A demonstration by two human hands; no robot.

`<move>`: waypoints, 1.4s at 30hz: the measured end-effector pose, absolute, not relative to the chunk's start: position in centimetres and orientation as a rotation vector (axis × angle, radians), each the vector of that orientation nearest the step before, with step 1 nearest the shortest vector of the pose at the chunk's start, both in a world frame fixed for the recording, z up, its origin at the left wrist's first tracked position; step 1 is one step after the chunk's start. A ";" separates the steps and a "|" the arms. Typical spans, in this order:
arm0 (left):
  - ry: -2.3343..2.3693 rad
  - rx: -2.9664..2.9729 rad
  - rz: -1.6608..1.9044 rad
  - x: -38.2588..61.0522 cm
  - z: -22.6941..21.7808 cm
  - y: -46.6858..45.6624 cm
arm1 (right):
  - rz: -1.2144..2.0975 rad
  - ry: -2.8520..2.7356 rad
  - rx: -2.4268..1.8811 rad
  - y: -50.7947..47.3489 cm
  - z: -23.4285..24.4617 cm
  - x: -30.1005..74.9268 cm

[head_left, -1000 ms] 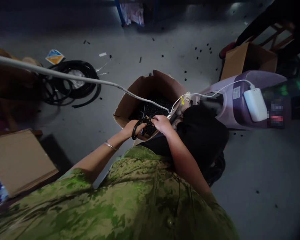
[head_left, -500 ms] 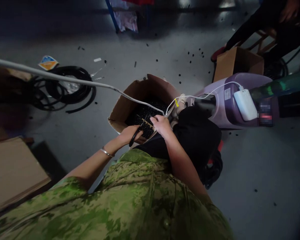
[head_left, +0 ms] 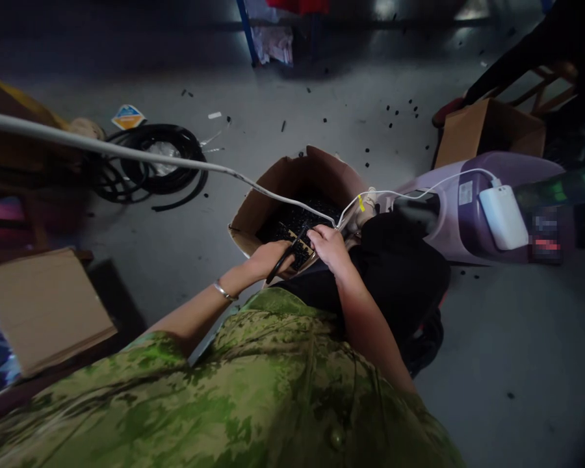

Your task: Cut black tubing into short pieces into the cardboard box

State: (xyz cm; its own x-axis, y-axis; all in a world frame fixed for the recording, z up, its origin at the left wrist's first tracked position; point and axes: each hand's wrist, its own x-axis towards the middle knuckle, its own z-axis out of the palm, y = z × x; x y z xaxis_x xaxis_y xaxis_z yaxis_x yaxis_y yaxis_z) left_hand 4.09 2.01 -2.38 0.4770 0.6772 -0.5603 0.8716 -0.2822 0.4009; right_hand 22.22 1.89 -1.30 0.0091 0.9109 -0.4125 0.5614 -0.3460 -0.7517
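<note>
Underfoot, a grey concrete floor point(head_left: 492, 338) is seen, dimly lit and strewn with small black bits point(head_left: 394, 114) toward the far side. An open cardboard box point(head_left: 268, 201) stands on it at the middle, filled with more of the black pieces. Over the near rim of this box both hands are held close together. The left hand point(head_left: 268, 255) is closed in a grip round the black handles of a pair of scissors point(head_left: 286, 255), whose blades point up and to the right toward the other hand. The right hand point(head_left: 327, 246) is closed with its fingers pinched on something small and dark at the blades; what it is cannot be told. A silver bangle point(head_left: 223, 290) is worn on the left wrist.

A white cable point(head_left: 127, 151) is stretched from the left edge across to the box. Coiled black hose point(head_left: 151, 169) lies on the floor to the left, with a flat cardboard sheet point(head_left: 43, 309) nearer. To the right a lilac appliance point(head_left: 472, 201) is seen with a white adapter point(head_left: 503, 216) upon it, and a second cardboard box point(head_left: 487, 130) behind.
</note>
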 end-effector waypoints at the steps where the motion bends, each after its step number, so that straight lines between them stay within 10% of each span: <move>1: 1.276 2.051 -0.377 4.1 -2.4 2.0 | 1.283 -1.508 -1.906 1.8 -1.3 22.2; 42: 1.250 2.090 -0.416 4.7 0.2 2.5 | 1.544 -1.207 -1.608 1.3 -1.3 22.2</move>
